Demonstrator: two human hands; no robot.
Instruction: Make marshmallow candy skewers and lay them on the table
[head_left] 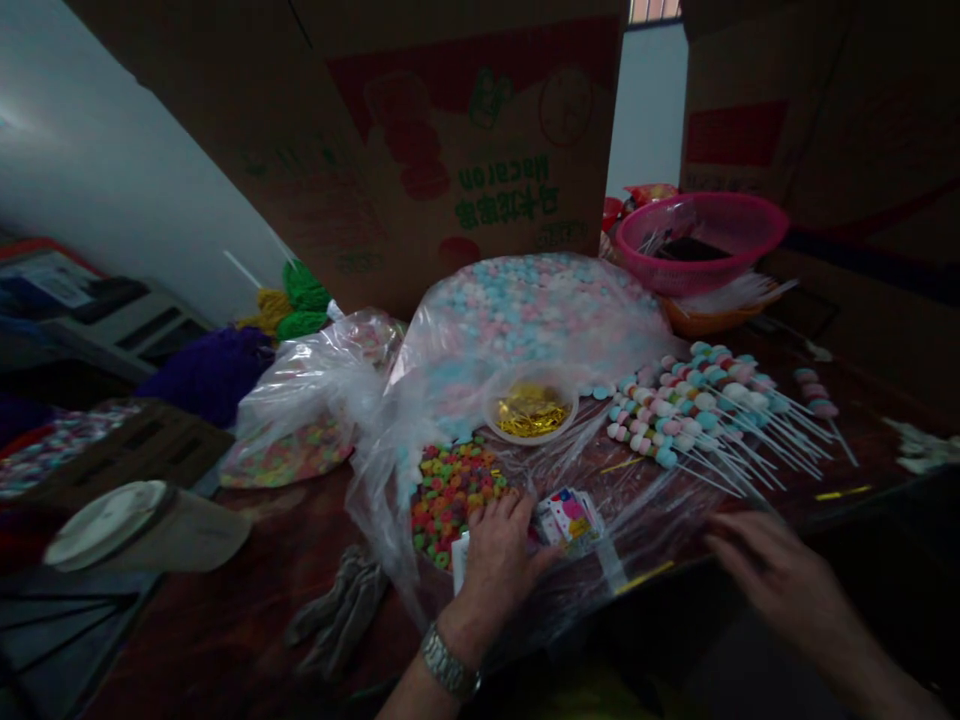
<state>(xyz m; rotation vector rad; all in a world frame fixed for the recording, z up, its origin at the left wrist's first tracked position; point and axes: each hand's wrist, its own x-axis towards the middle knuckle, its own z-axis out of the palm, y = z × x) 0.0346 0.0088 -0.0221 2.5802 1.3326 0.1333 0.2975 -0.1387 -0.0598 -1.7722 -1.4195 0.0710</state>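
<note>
My left hand (501, 545), with a metal watch on its wrist, lies over the near edge of a pile of colourful ring-shaped candies (450, 495). Its fingers are stretched out, and the thumb points at a stack of small printed cards (570, 518). At the table's front edge is my right hand (776, 560), a little blurred, its fingers extended and holding nothing I can see. Beyond it lie several marshmallow skewers (705, 400) on white sticks. A clear bowl of gold twist ties (531, 410) stands behind the cards.
A big clear bag of pastel marshmallows (540, 305) spreads across the middle. To its left are a smaller candy bag (292, 430), a lidded tub (150, 525) and grey gloves (341, 605). A pink basket (705, 235) stands back right. Cardboard boxes (480, 120) rise behind.
</note>
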